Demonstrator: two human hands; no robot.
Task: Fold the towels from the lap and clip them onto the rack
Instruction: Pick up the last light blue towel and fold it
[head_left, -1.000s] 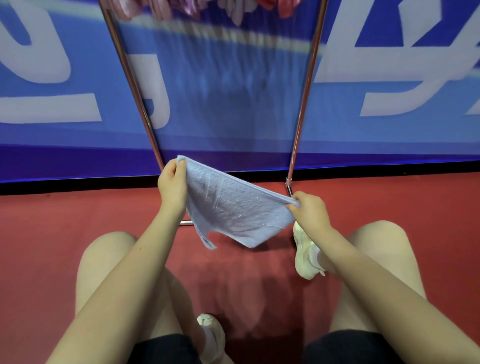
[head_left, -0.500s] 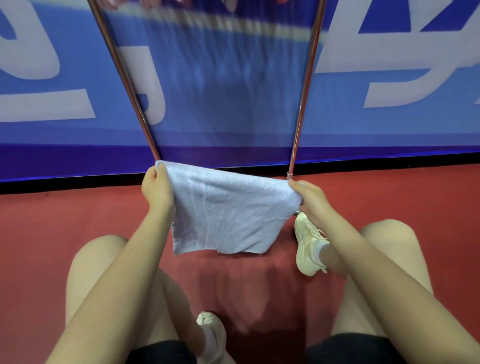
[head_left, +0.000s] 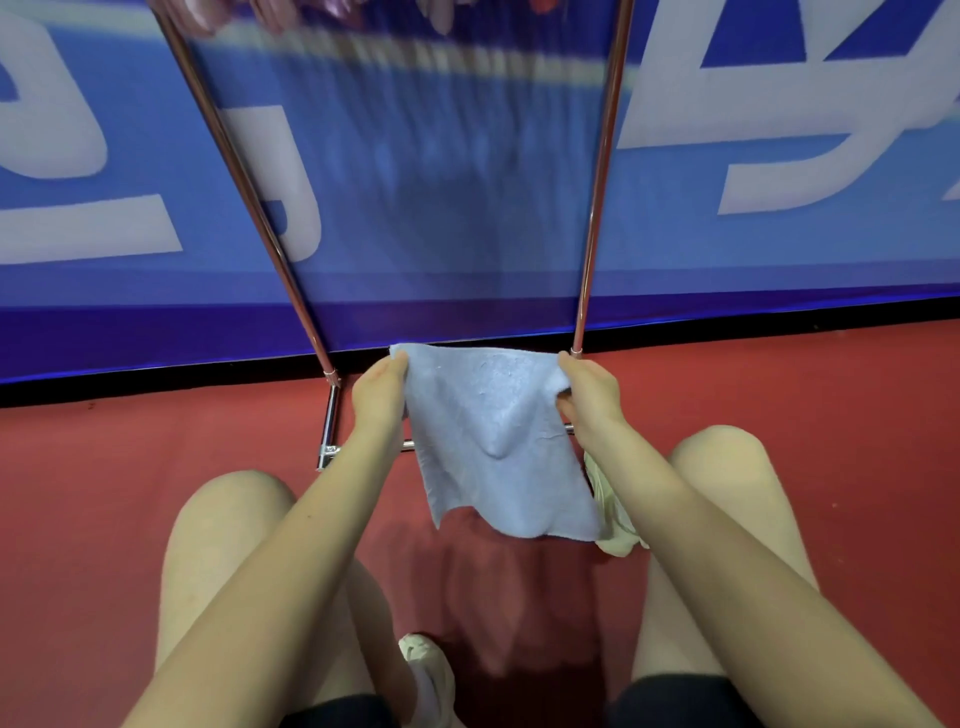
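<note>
A seated person held a light blue towel (head_left: 493, 431) up in front of a metal drying rack (head_left: 597, 208), above the red floor (head_left: 104, 467) and between the knees. The left hand (head_left: 379, 397) pinched one upper corner and the right hand (head_left: 589, 397) pinched the other, both clamped on the cloth, probably to keep the top edge level for a fold. The towel hung loose below, slightly rumpled. Blurred pink clips (head_left: 441, 13) hung at the rack's top, well above the towel.
</note>
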